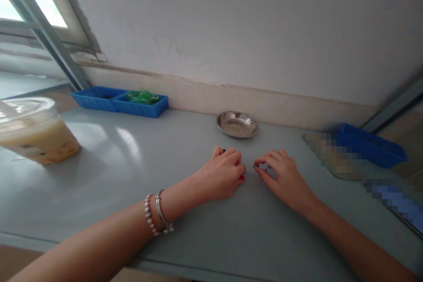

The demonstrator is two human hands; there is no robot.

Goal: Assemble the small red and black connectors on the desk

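Note:
My left hand (223, 174) is closed around a small object; only a red bit (242, 178) and a dark end show between the fingers, so its kind is hidden. A short way to the right, my right hand (282, 178) pinches a small dark metal piece (256, 165) between thumb and forefinger. The two hands are apart, low over the grey-green tabletop (198, 238). Just beyond them, near the wall, sits a shallow round steel dish (237, 125).
Two joined blue bins (139, 108) stand at the back left, one with green material (143, 97). A plastic drink cup (39, 136) is at the left. On the right are another blue bin (372, 145), a blurred flat item (333, 158) and a phone-like device (396, 202).

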